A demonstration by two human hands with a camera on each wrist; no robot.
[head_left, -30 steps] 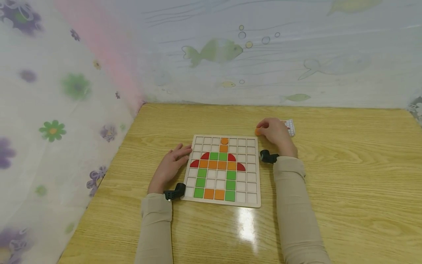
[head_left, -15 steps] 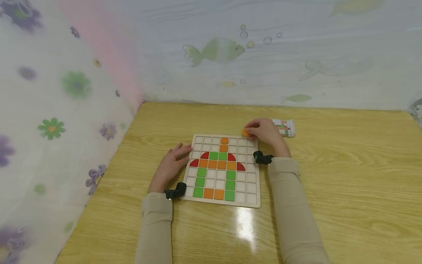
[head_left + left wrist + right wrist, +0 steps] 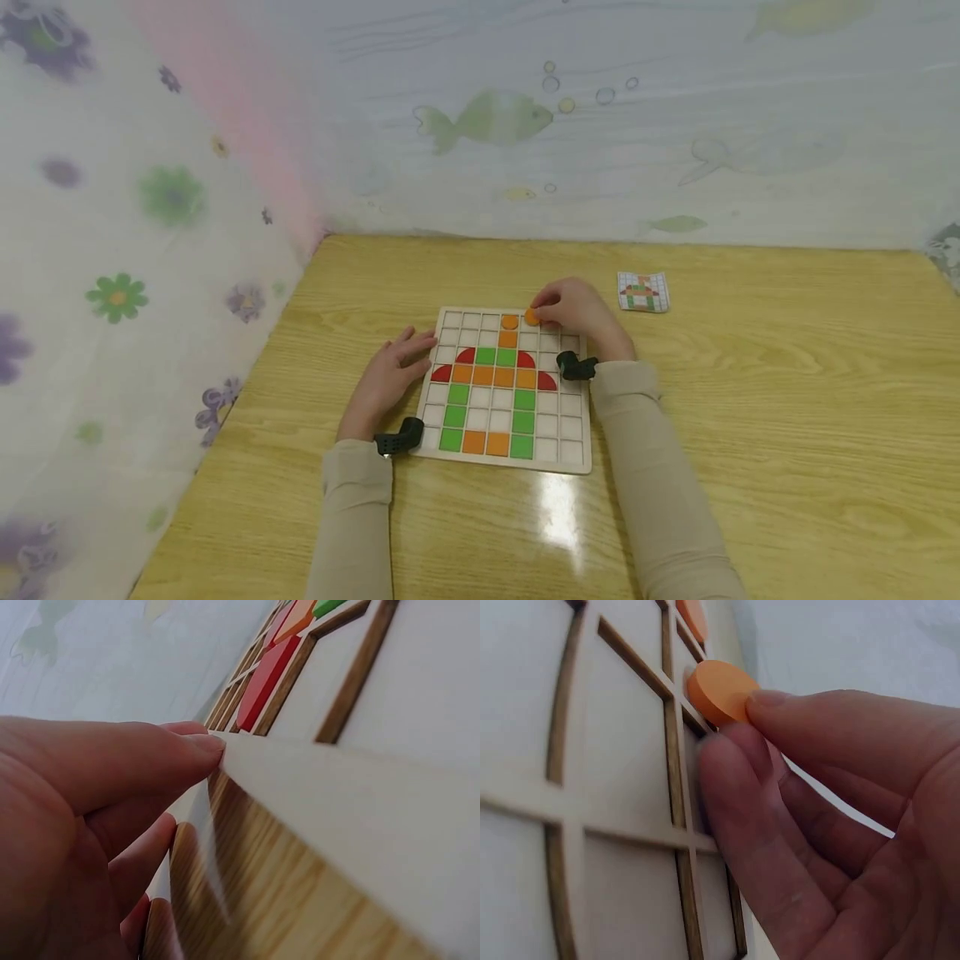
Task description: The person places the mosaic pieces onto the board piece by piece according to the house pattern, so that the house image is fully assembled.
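My right hand [image 3: 576, 310] pinches an orange disc [image 3: 721, 691] between thumb and fingertips, over the far row of a wooden grid board [image 3: 552, 463]. To the left of that disc, in the same row, lies another orange disc [image 3: 510, 322]. Green squares [image 3: 522, 422], orange squares [image 3: 497, 443] and red quarter-round pieces [image 3: 547, 381] fill several cells of the board. At the board's left edge rests my left hand [image 3: 392, 371], fingers extended. In the left wrist view its fingertips touch the pale rim, and nothing is held.
A small printed card [image 3: 642, 292] with a coloured grid picture lies on the wooden table [image 3: 787, 400], beyond the board to the right. Behind the table stands a wall covering with fish drawings [image 3: 495, 117]; a flowered one [image 3: 116, 292] runs along the left side.
The right hand has moved left with the orange disc, from beside the card to over the board's far row. The card is now fully uncovered. The left hand has stayed put.
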